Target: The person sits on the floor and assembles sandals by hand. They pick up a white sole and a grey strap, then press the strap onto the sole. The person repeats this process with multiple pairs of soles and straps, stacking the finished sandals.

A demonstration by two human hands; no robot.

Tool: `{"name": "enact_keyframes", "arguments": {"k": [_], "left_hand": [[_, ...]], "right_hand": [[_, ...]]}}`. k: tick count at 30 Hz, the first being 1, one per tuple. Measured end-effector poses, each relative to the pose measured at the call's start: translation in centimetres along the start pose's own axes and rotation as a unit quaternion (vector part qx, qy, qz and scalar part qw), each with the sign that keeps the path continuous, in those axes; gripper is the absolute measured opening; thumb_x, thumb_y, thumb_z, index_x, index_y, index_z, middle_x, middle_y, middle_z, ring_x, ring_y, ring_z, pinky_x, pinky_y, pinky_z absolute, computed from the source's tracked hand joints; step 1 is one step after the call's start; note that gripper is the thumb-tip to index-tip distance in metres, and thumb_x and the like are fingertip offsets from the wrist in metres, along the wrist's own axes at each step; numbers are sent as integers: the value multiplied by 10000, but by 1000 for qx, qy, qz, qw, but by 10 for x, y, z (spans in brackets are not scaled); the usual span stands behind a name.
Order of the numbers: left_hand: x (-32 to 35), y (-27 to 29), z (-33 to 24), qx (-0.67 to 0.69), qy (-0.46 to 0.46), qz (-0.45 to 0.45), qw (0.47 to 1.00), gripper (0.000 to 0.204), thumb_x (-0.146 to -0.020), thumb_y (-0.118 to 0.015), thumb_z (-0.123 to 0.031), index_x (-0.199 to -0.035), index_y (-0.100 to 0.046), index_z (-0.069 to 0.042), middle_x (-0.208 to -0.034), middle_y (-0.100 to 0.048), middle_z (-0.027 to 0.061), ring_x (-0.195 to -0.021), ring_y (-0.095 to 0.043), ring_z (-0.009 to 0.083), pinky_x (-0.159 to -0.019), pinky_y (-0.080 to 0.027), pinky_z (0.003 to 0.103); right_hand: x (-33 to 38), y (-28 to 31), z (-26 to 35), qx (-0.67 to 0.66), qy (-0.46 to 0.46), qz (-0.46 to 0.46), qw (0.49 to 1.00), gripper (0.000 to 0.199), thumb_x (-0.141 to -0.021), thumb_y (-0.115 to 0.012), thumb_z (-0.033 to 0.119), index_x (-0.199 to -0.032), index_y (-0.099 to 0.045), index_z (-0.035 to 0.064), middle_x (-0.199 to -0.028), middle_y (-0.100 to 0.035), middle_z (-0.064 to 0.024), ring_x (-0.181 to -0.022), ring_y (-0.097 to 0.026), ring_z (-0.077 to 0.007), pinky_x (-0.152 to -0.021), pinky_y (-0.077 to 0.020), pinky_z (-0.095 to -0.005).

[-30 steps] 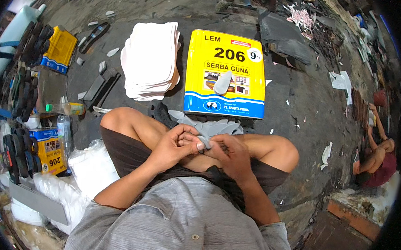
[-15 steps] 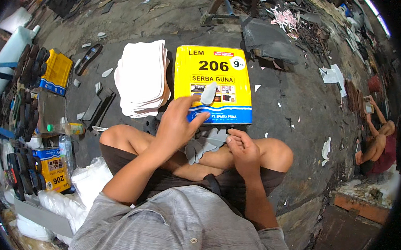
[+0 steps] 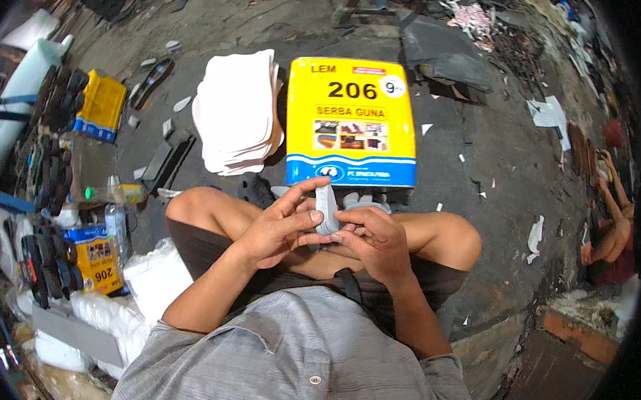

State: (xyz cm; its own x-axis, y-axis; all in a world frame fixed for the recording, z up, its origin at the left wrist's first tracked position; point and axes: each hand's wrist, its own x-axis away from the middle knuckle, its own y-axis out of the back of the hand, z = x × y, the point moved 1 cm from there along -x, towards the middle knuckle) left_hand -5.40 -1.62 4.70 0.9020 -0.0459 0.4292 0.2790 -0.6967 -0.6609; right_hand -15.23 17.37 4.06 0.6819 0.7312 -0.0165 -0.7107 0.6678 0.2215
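Observation:
A small stack of light grey, teardrop-shaped pads (image 3: 326, 204) stands on edge above my lap. My left hand (image 3: 277, 230) grips it between thumb and fingers. From the other side my right hand (image 3: 378, 245) pinches its edge, fingers closed on it. Just beyond the hands is a yellow and blue tin (image 3: 303, 135), its printed face up, with nothing lying on it. More grey pads (image 3: 365, 201) show behind my right hand, near the tin's front edge; the hands partly hide them.
Left of the tin lies a stack of white insole-shaped sheets (image 3: 237, 112). Black strips (image 3: 167, 161), bottles (image 3: 116, 226) and yellow tins (image 3: 101, 107) are at the left, beside a rack of dark soles (image 3: 53, 174). Another person (image 3: 612, 228) sits at the far right. Scraps litter the floor.
The pale pad piece that lay on the tin is gone from it. My left hand has drawn back from the tin toward my lap, and both hands now meet on the stack of pads.

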Motion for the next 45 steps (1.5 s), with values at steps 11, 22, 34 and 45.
{"name": "enact_keyframes", "arguments": {"k": [11, 22, 34, 45], "left_hand": [[20, 20, 27, 69, 39, 41, 996, 677, -1019, -636, -101, -1605, -297, -77, -1366, -587, 116, -1178, -670, 221, -965, -629, 381], [32, 20, 36, 124, 57, -35, 990, 608, -984, -670, -91, -1515, -375, -110, -1347, -583, 117, -1179, -657, 244, -1005, -590, 369], [29, 24, 48, -237, -84, -160, 955, 583, -878, -716, 52, -1384, -457, -75, -1107, -584, 24, -1036, -574, 123, -929, -485, 270], [29, 35, 46, -112, 29, -232, 966, 489, -1013, -592, -107, -1468, -445, -5, -1149, -636, 109, -1044, -640, 191, -921, -531, 298]], "right_hand": [[18, -7, -9, -89, -120, 24, 988, 95, -964, -712, 89, -1025, -719, 16, -834, -686, -38, -734, -642, -102, -688, -524, -241], [22, 6, -5, 103, -54, -81, 990, 89, -971, -689, 121, -1018, -707, 47, -852, -699, -71, -723, -675, -164, -656, -530, -302], [24, -5, -18, -107, -170, -180, 963, 108, -1001, -675, 103, -1040, -678, 3, -793, -628, 0, -686, -574, -77, -640, -482, -240], [24, -6, -33, 0, -186, -187, 965, 304, -965, -712, 93, -1246, -667, -14, -997, -650, -36, -851, -621, -91, -747, -537, -244]]}}
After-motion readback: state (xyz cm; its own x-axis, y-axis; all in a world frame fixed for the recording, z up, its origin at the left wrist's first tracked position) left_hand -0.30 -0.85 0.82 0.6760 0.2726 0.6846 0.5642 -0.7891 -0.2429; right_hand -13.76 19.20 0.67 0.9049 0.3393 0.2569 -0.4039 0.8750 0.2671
